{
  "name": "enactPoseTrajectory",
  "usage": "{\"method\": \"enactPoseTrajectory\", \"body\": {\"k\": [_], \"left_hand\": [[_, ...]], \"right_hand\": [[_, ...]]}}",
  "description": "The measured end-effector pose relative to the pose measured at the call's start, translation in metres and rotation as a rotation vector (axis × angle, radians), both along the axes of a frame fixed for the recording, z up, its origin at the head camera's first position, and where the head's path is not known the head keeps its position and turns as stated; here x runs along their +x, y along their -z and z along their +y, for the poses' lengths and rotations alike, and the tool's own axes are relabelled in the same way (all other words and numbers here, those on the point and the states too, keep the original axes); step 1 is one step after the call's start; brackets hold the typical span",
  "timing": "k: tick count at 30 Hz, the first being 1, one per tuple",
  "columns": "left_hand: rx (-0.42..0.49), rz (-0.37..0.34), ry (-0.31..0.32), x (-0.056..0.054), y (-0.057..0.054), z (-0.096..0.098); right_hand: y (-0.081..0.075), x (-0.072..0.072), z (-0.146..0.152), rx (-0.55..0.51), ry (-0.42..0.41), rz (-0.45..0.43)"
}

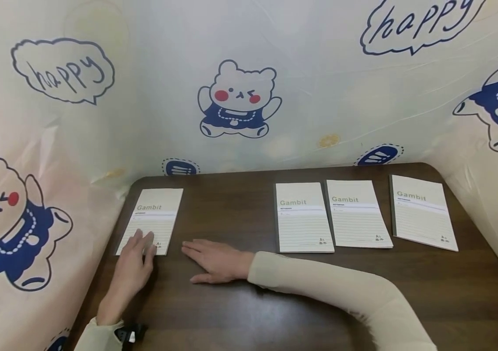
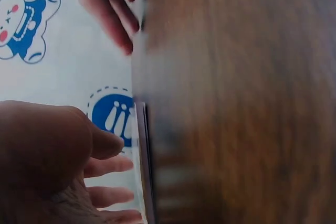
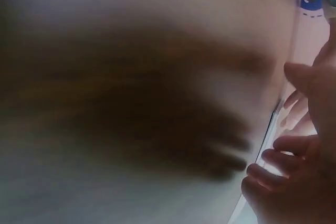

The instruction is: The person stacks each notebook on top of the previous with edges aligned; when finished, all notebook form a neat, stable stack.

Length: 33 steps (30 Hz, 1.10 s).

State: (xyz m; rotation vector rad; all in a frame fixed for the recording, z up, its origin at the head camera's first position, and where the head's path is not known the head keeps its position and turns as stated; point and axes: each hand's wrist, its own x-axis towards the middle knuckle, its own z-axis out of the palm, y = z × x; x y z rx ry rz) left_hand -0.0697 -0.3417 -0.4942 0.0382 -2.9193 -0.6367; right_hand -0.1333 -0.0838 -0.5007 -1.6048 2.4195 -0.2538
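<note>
A white "Gambit" notebook (image 1: 159, 202) lies at the left end of the table, its lined cover facing up. My left hand (image 1: 132, 265) reaches over its lower edge, fingertips resting on the cover and hiding part of it. From the left wrist view, the notebook (image 2: 145, 166) appears nearly edge-on beside the fingers. To the right of that notebook, my right hand (image 1: 219, 261) is spread low over the bare wood, palm down, thumb apart from the fingers. It holds nothing, and its fingertips point left toward the notebook.
Three matching notebooks lie on the right half of the dark wooden table (image 1: 231, 209): one nearer the middle (image 1: 303, 219), a second close beside it (image 1: 356, 214), and a third (image 1: 422, 212) slightly turned farther right. Printed cloth (image 1: 156, 117) hangs around the table's back and sides.
</note>
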Motion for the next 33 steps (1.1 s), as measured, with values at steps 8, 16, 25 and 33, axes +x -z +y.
{"method": "enactPoseTrajectory", "body": {"k": [8,16,25,33], "left_hand": [[-0.055,-0.113,-0.003,0.0,0.001,-0.009],[-0.135,-0.106,0.041,-0.004,-0.003,-0.006],[-0.179,-0.021,0.112,0.006,-0.007,0.013],[-0.167,-0.087,0.178,0.021,-0.014,0.047]], "right_hand": [[-0.007,0.002,-0.049,0.119,-0.034,0.062],[-0.013,0.003,-0.051,0.156,-0.013,0.068],[-0.014,0.012,-0.026,0.158,-0.049,0.075],[-0.018,0.025,0.021,0.15,-0.078,0.053]]}}
